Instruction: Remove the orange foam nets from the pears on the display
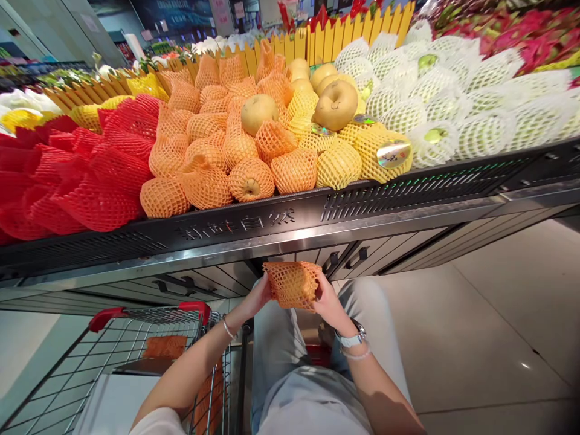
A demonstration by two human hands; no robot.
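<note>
Above my lap, both hands hold an orange foam net sleeve point(283, 284) with a round yellow-brown pear point(299, 285) showing through its mesh. My left hand point(259, 297) grips the sleeve's left end, where the net looks loose. At the other end, the fingers of my right hand point(330, 302) are closed around the pear's side, partly hidden behind the net. On the display ahead lie several netted pears point(251, 179) in orange sleeves. Two bare pears point(336, 105) point(259, 113) rest on top of the pile.
A black display edge point(217, 226) with a metal rail runs across in front of me. Red-netted fruit point(109, 181) lies left, white-netted fruit point(484, 133) right. A shopping cart point(131, 314) holding orange foam nets point(165, 347) stands at my left. Cabinet handles point(357, 258) jut out below the rail.
</note>
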